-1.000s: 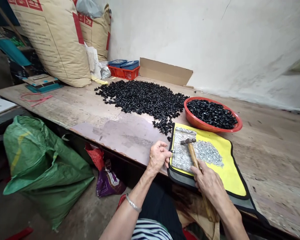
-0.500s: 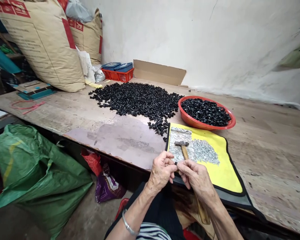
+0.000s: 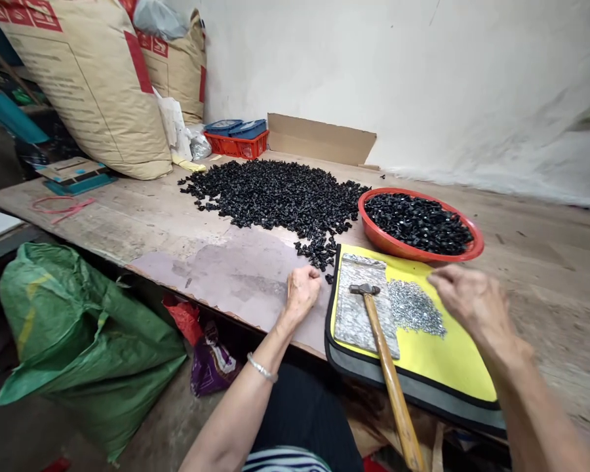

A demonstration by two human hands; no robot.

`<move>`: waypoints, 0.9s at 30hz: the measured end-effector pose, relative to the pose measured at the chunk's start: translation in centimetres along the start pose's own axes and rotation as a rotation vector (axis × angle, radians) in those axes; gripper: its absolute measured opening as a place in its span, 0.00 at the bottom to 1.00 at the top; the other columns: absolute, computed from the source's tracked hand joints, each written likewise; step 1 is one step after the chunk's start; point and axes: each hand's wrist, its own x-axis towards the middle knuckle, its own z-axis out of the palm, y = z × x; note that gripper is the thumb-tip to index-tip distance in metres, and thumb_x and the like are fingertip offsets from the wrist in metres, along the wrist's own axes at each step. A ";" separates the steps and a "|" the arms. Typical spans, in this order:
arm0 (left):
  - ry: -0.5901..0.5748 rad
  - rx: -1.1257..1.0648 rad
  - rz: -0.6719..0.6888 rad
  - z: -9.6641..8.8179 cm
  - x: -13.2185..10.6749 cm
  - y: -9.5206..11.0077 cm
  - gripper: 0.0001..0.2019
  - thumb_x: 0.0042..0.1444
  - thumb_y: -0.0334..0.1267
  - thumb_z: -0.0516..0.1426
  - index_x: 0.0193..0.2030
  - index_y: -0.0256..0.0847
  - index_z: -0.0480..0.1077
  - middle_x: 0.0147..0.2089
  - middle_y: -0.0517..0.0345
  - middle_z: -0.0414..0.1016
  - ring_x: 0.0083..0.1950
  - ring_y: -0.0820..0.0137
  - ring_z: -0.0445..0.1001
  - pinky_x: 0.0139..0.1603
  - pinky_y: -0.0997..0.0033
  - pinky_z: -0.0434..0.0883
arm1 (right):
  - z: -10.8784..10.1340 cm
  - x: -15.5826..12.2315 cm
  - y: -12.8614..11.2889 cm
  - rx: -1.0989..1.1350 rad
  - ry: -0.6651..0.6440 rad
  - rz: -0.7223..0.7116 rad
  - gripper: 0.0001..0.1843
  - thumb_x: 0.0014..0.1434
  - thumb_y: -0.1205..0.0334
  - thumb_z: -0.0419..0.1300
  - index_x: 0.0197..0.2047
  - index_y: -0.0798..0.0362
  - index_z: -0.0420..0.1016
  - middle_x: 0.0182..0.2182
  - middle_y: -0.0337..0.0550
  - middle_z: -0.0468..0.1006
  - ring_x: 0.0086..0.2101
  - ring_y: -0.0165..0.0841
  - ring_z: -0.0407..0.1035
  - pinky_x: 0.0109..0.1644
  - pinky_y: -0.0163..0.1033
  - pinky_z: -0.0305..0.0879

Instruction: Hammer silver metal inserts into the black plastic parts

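Observation:
My left hand (image 3: pixel 303 290) is closed, knuckles up, over the purplish patch of the table, just short of the loose end of a heap of small black parts (image 3: pixel 275 193). Whatever its fingers hold is hidden. My right hand (image 3: pixel 474 301), slightly blurred, hovers above the right side of a yellow mat (image 3: pixel 465 360), fingers curled together near the front rim of a red bowl (image 3: pixel 478 252); their contents cannot be made out. Between the hands, a hammer (image 3: pixel 384 351) rests its head on a worn metal plate (image 3: pixel 358 321). Small silvery pieces (image 3: pixel 415 308) lie beside the plate.
Black parts fill the red bowl. Large paper sacks (image 3: pixel 91 98) stand at the back left, near a red basket (image 3: pixel 240 145) with blue boxes. Cardboard (image 3: pixel 319 139) leans on the wall. A green sack (image 3: pixel 86 347) sits below the table's front edge.
My hands, together over a small black piece before, have parted. The left moved left and up toward the heap, the right moved right and up toward the bowl. The view shifted slightly.

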 end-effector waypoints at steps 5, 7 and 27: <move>-0.082 0.317 0.246 1.4 1.9 0.7 0.08 0.46 0.35 0.57 0.34 0.42 0.74 0.31 0.55 0.75 0.37 0.65 0.72 0.39 0.69 0.67 | 5.0 -7.0 0.7 -0.198 -0.005 -0.051 0.10 0.53 0.60 0.55 0.36 0.51 0.76 0.30 0.45 0.75 0.24 0.31 0.65 0.25 0.36 0.53; -0.085 0.314 0.262 1.8 2.0 0.7 0.06 0.44 0.32 0.56 0.31 0.41 0.73 0.29 0.54 0.74 0.38 0.64 0.72 0.38 0.69 0.67 | 6.4 -8.0 1.0 -0.202 0.091 -0.106 0.09 0.55 0.61 0.54 0.31 0.52 0.75 0.28 0.43 0.74 0.23 0.30 0.63 0.25 0.35 0.50; -0.260 -1.119 -0.134 -1.3 -7.9 0.6 0.14 0.37 0.34 0.66 0.32 0.32 0.71 0.20 0.60 0.70 0.19 0.75 0.68 0.18 0.74 0.72 | 7.5 -8.9 1.9 0.082 0.403 -0.097 0.11 0.57 0.62 0.49 0.29 0.53 0.70 0.28 0.48 0.77 0.32 0.35 0.71 0.37 0.38 0.65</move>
